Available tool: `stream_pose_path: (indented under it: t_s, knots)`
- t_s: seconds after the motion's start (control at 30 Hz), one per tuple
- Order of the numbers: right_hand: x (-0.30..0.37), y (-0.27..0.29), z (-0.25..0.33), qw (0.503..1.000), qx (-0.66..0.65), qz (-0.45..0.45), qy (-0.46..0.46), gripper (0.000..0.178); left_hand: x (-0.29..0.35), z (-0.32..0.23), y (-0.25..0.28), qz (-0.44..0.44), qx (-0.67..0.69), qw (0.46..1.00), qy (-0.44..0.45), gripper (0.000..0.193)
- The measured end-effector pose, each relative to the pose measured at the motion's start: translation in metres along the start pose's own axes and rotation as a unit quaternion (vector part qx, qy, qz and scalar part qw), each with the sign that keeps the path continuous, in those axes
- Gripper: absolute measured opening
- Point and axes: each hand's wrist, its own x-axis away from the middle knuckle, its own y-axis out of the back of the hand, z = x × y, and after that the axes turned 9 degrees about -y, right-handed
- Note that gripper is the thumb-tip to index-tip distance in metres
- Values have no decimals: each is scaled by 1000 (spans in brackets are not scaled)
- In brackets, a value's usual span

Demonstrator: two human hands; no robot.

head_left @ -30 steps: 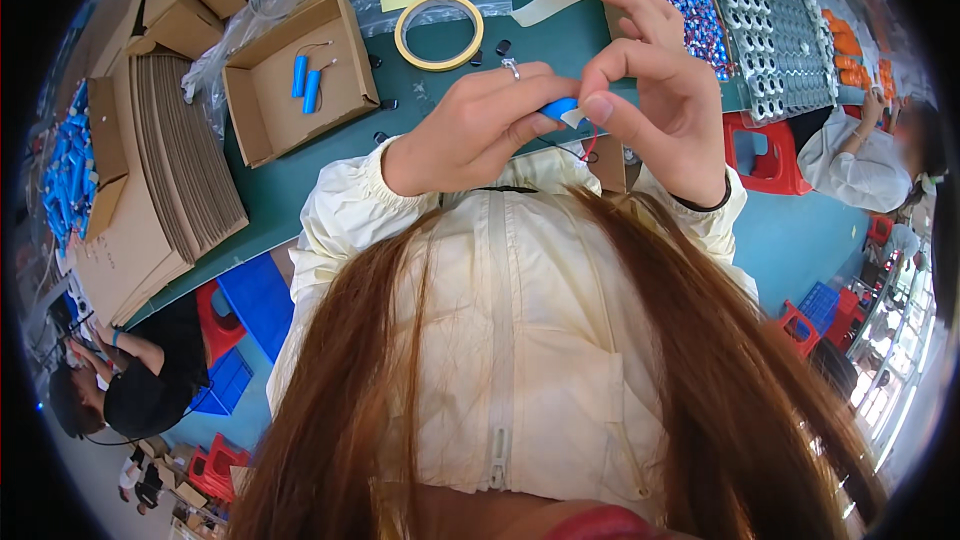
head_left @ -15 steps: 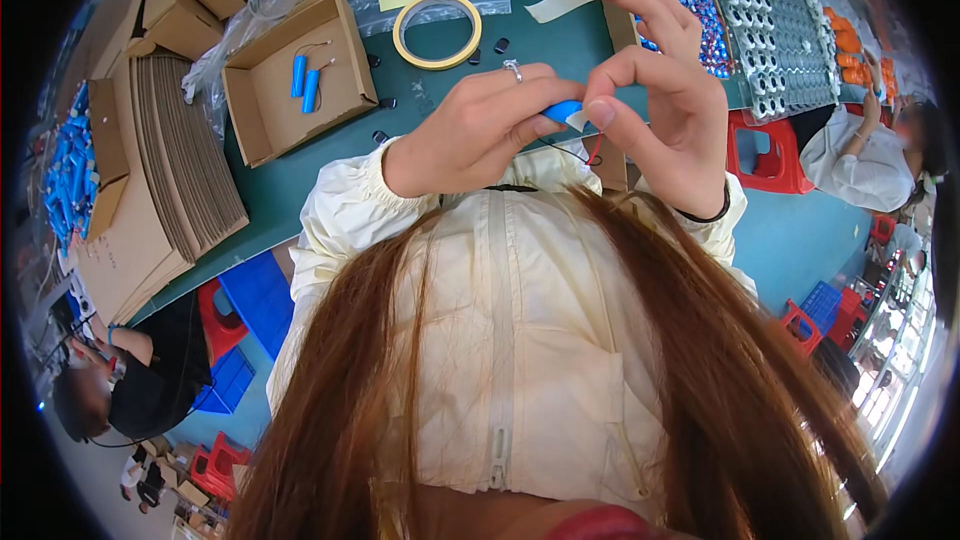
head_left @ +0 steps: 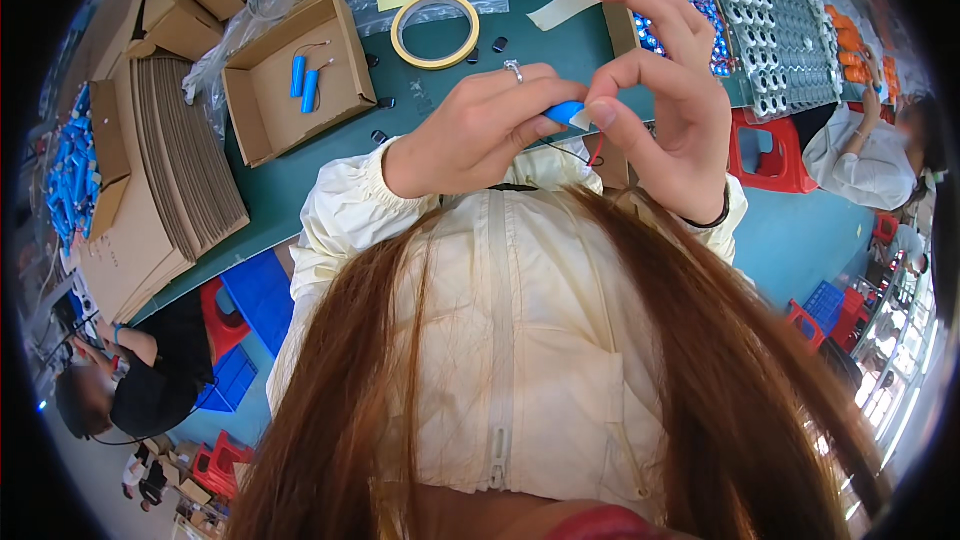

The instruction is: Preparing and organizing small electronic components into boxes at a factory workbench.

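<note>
My left hand (head_left: 470, 130) is closed around a blue cylindrical battery (head_left: 564, 113), thumb below and fingers above. Only its right end shows, covered partly by a small pale piece of tape (head_left: 581, 120). Thumb and index finger of my right hand (head_left: 670, 115) pinch at that tape. A red wire (head_left: 598, 152) and a dark one hang beneath the battery. From a raised, outstretched fingertip of the right hand sticks a longer pale strip of tape (head_left: 562, 9).
An open cardboard box (head_left: 245, 125) with two blue wired batteries stands left, beside stacked cardboard (head_left: 190, 140). A yellow tape roll (head_left: 398, 35) lies ahead. Right are a box of batteries (head_left: 690, 10) and pale holder trays (head_left: 775, 30). Co-workers sit at both sides.
My right hand's raised fingers and the tape strip have shifted slightly to the right. The left hand and the battery are nearly still.
</note>
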Motion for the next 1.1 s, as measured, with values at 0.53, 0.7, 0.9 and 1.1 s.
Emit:
stream_pose_path:
  t_s: [0.53,0.7,0.9,1.1]
  knots:
    - [1,-16,-19,994,-59,-47,-83,27,10,-3,2,0,-67,998,7,29]
    - [13,-49,-41,943,-319,-45,-78,36,14,-6,6,8,-59,998,36,25]
    - [14,-50,-40,928,-348,-118,-52,28,15,-10,4,-18,-32,998,58,26]
    - [18,-33,-20,966,-187,-176,-21,17,12,-14,2,-55,-46,995,72,22]
